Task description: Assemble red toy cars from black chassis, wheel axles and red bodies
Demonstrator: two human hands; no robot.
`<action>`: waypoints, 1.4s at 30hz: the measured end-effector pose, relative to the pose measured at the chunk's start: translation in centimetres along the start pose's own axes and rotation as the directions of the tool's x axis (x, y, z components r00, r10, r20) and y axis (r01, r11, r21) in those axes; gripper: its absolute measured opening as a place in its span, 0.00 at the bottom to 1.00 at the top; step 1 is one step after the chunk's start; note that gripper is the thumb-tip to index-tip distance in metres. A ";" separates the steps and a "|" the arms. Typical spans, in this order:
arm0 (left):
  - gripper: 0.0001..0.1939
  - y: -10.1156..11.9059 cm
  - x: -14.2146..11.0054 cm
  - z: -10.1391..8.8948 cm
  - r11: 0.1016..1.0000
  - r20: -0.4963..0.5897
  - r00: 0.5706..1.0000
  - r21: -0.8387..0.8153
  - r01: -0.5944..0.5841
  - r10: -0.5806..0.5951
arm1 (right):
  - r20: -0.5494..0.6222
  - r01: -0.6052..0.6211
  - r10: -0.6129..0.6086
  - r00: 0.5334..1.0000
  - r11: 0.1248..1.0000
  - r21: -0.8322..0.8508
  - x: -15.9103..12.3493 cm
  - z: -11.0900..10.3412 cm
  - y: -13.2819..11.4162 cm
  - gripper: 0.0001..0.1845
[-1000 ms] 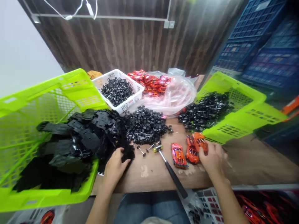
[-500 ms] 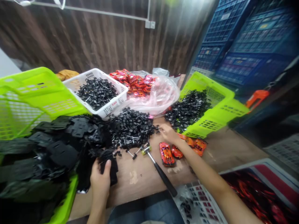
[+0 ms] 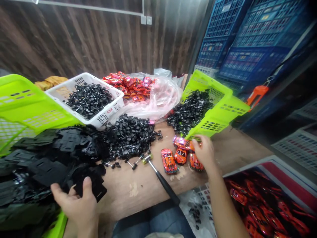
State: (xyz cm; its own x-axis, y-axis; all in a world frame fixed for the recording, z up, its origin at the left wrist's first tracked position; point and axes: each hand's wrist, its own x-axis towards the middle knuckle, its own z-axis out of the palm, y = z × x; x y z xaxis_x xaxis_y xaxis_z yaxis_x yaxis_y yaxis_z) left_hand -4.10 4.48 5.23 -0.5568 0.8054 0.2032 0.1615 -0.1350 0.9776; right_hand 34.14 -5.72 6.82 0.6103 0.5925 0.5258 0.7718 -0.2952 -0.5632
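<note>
Shiny orange-and-red plastic toy cars [image 3: 169, 162], four that you can tell apart, lie right of centre in the frame on the brown wood-patterned tabletop [image 3: 242, 145]: one stands just to the left by itself, and three are bunched beside it under your right hand [image 3: 205, 150]. That hand has its fingers bent at the far end of the bunch, with the thumb close to the uppermost car; whether they grip it, you cannot tell from here. Your left hand [image 3: 78, 202], lower left, pinches one flat black plastic plate [image 3: 95, 186] beneath its thumb, the forefinger spread away to the left. Behind it, a heap of similar black plates [image 3: 47, 162] fills the left side, too overlapped to count. One hammer [image 3: 166, 185] with a black handle and metal shaft lies slanting below the middle. Black wheels on silver axles sit in three masses, beyond counting: a loose pile [image 3: 131, 134] at the centre, one in the single white plastic basket [image 3: 105, 117] at upper left, and one in the lime-green plastic crate [image 3: 224, 114] at right. A second lime-green crate [image 3: 27, 89] stands at far left. Two heaps of more red cars show, upper middle [image 3: 131, 87] and lower right [image 3: 262, 211].
</note>
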 end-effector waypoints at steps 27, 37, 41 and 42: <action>0.10 -0.1 -12.7 22.2 0.984 0.949 0.261 -0.164 -0.072 0.178 | -0.007 -0.363 0.379 0.926 0.891 0.272 6.8 4.6 9.1 0.66; 0.10 -0.1 -14.5 25.2 0.974 0.903 0.371 -0.223 -0.029 0.217 | 0.000 -0.341 0.357 0.934 0.893 0.294 10.3 4.5 10.9 0.66; 0.13 0.4 -15.0 26.1 0.976 0.896 0.406 -0.212 0.039 0.179 | 0.023 -0.328 0.336 0.941 0.899 0.289 10.4 2.5 11.4 0.60; 0.15 0.5 -14.9 26.1 0.979 0.899 0.408 -0.199 0.053 0.160 | 0.032 -0.327 0.332 0.943 0.901 0.285 9.6 2.0 11.5 0.58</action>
State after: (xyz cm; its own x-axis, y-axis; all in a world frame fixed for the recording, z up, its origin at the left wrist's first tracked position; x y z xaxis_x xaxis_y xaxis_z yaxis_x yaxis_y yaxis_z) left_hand 25.53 7.47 1.22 0.5313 0.8255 0.1903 -0.0332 -0.2041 0.9784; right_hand 48.52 -1.94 4.05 0.8257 0.4850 0.2881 0.4450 -0.2460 -0.8611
